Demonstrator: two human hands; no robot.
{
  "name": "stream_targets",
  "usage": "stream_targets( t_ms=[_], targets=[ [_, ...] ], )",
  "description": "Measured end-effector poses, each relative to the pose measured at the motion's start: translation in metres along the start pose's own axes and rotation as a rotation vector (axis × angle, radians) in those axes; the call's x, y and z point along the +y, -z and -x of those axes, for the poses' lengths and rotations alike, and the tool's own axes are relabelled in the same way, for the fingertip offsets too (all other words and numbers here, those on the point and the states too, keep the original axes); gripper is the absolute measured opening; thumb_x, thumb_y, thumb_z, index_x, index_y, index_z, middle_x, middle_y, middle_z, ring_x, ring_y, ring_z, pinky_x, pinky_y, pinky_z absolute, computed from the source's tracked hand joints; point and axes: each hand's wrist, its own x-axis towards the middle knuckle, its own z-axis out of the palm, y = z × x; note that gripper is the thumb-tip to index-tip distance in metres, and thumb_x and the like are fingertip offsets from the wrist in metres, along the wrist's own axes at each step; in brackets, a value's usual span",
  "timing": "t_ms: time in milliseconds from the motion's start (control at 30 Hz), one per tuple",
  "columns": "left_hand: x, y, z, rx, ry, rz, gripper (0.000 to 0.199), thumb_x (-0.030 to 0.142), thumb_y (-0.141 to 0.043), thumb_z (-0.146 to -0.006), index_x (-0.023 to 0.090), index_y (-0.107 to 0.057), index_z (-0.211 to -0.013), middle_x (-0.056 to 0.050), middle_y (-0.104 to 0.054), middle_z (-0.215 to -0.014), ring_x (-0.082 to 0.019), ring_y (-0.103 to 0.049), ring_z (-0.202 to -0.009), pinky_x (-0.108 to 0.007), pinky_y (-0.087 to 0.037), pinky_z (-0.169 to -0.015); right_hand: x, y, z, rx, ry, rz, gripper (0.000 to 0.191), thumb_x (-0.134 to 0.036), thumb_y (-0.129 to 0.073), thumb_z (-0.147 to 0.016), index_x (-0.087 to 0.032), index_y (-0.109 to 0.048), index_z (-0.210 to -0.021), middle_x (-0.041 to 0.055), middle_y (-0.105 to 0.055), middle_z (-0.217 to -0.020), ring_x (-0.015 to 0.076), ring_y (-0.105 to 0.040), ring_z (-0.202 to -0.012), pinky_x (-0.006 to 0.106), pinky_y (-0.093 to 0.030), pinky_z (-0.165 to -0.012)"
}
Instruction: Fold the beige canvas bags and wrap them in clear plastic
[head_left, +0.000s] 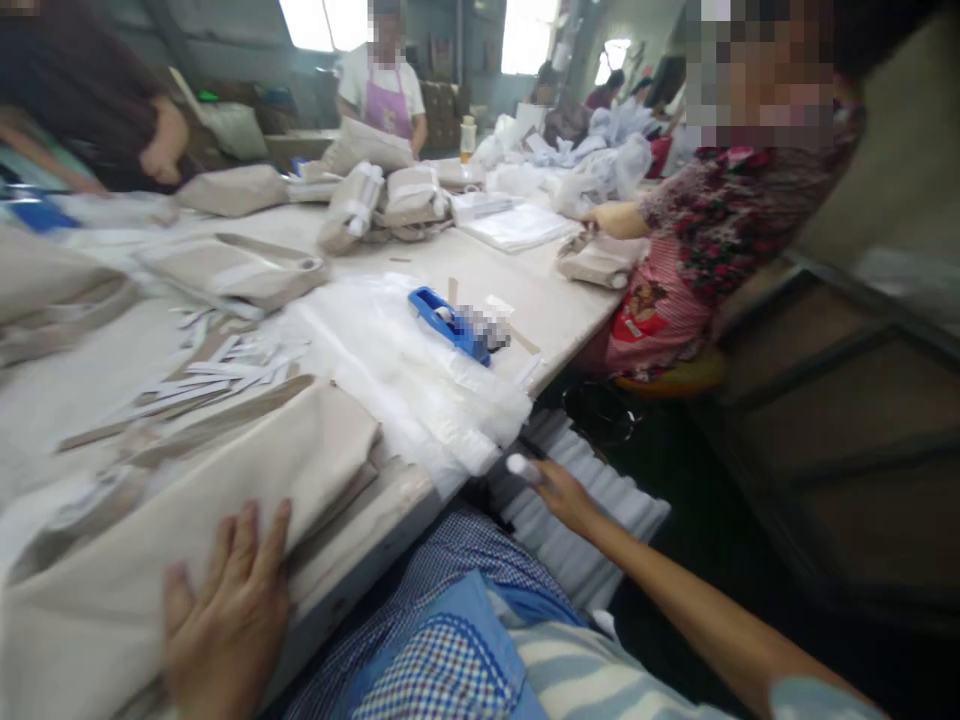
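Note:
My left hand (232, 600) lies flat with spread fingers on a large folded beige cloth piece (300, 450) at the near left of the table. Off the table's edge, my right hand (559, 495) is closed on the end of a white roll (523, 467). Below that hand, several white rolls (585, 540) lie side by side. Clear plastic bags (420, 390) are spread on the table between the cloth and a blue tape dispenser (450, 325). White and beige strips (217, 370) are heaped beyond the cloth.
Folded beige bundles (240, 265) sit across the white table (360, 262). At the right, a person in a floral top (720, 220) handles another beige bundle (600, 258). Other people stand at the far side, near a pile of plastic (622, 150). A dark frame leans at the far right.

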Motion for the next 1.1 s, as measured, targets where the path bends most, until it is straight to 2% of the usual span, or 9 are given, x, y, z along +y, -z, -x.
stream_targets(
  t_ms=[167, 233, 300, 400, 467, 533, 700, 933, 1100],
  targets=[
    [0.007, 0.002, -0.003, -0.023, 0.033, -0.184, 0.069, 0.007, -0.037, -0.094, 0.031, -0.022, -0.156, -0.009, -0.032, -0.159, -0.028, -0.034, -0.146, -0.061, -0.017, -0.121, -0.043, 0.068, -0.006, 0.511, -0.225, -0.814, 0.047, -0.047, -0.057, -0.093, -0.023, -0.053, -0.134, 0.0087, -0.071, -0.110, 0.0266, -0.071, -0.100, 0.046, -0.056, -0.096],
    [0.004, 0.000, -0.002, -0.045, 0.048, -0.219, 0.067, 0.006, -0.035, -0.094, 0.031, -0.025, -0.155, -0.007, -0.030, -0.159, -0.026, -0.031, -0.147, -0.059, -0.016, -0.122, -0.077, 0.088, -0.011, 0.524, -0.289, -1.090, 0.055, -0.053, -0.055, -0.093, -0.028, -0.046, -0.141, 0.0064, -0.072, -0.105, 0.0249, -0.072, -0.094, 0.044, -0.058, -0.092],
    [0.003, 0.001, -0.002, -0.067, 0.053, -0.238, 0.066, 0.005, -0.034, -0.094, 0.030, -0.027, -0.155, -0.006, -0.029, -0.160, -0.026, -0.030, -0.148, -0.059, -0.017, -0.122, -0.117, 0.099, -0.010, 0.243, -0.295, -1.234, 0.059, -0.060, -0.052, -0.093, -0.027, -0.047, -0.142, 0.0083, -0.072, -0.102, 0.0257, -0.073, -0.089, 0.043, -0.062, -0.083],
    [0.004, 0.008, -0.004, -0.122, 0.052, -0.213, 0.067, 0.006, -0.037, -0.092, 0.028, -0.028, -0.155, -0.007, -0.028, -0.160, -0.027, -0.030, -0.148, -0.059, -0.021, -0.121, -0.168, 0.102, -0.004, -0.398, -0.104, -1.140, 0.055, -0.058, -0.049, -0.096, -0.022, -0.056, -0.137, 0.0118, -0.073, -0.108, 0.0263, -0.071, -0.098, 0.043, -0.059, -0.089],
    [0.001, 0.018, -0.009, -0.185, 0.037, -0.159, 0.066, 0.011, -0.044, -0.092, 0.027, -0.029, -0.155, -0.010, -0.030, -0.160, -0.029, -0.033, -0.147, -0.059, -0.025, -0.120, -0.188, 0.102, -0.008, -0.564, 0.125, -0.961, 0.046, -0.050, -0.051, -0.098, -0.023, -0.061, -0.133, 0.0112, -0.071, -0.116, 0.0255, -0.067, -0.108, 0.041, -0.054, -0.099],
    [-0.005, 0.031, -0.018, -0.269, 0.013, -0.090, 0.067, 0.022, -0.053, -0.091, 0.026, -0.030, -0.155, -0.011, -0.033, -0.159, -0.030, -0.036, -0.145, -0.058, -0.030, -0.118, -0.200, 0.100, -0.020, -0.453, 0.381, -0.769, 0.037, -0.040, -0.055, -0.097, -0.026, -0.064, -0.130, 0.0091, -0.068, -0.122, 0.0245, -0.064, -0.114, 0.040, -0.052, -0.102],
    [-0.027, 0.068, -0.045, -0.465, -0.039, 0.064, 0.066, 0.033, -0.061, -0.089, 0.030, -0.038, -0.151, -0.006, -0.042, -0.155, -0.024, -0.047, -0.138, -0.041, -0.040, -0.114, -0.224, 0.077, -0.064, 0.110, 0.829, -0.320, 0.032, -0.016, -0.055, -0.095, -0.029, -0.070, -0.119, 0.0045, -0.071, -0.115, 0.0238, -0.059, -0.111, 0.044, -0.043, -0.107],
    [-0.029, 0.083, -0.061, -0.559, 0.005, 0.129, 0.069, 0.066, -0.050, -0.090, 0.028, -0.045, -0.147, -0.008, -0.046, -0.152, -0.028, -0.049, -0.137, -0.043, -0.045, -0.109, -0.271, 0.007, -0.097, 0.375, 0.823, -0.148, 0.030, -0.018, -0.067, -0.089, -0.033, -0.073, -0.113, 0.0015, -0.072, -0.104, 0.0221, -0.061, -0.089, 0.036, -0.045, -0.080],
    [-0.024, 0.065, -0.048, -0.454, -0.025, 0.059, 0.071, 0.046, -0.066, -0.086, 0.024, -0.041, -0.150, -0.011, -0.043, -0.154, -0.029, -0.047, -0.138, -0.045, -0.042, -0.112, -0.276, -0.016, -0.113, 0.473, 0.832, -0.115, 0.029, -0.013, -0.056, -0.094, -0.028, -0.075, -0.110, 0.0049, -0.074, -0.108, 0.0214, -0.066, -0.088, 0.035, -0.050, -0.078]
  ],
)
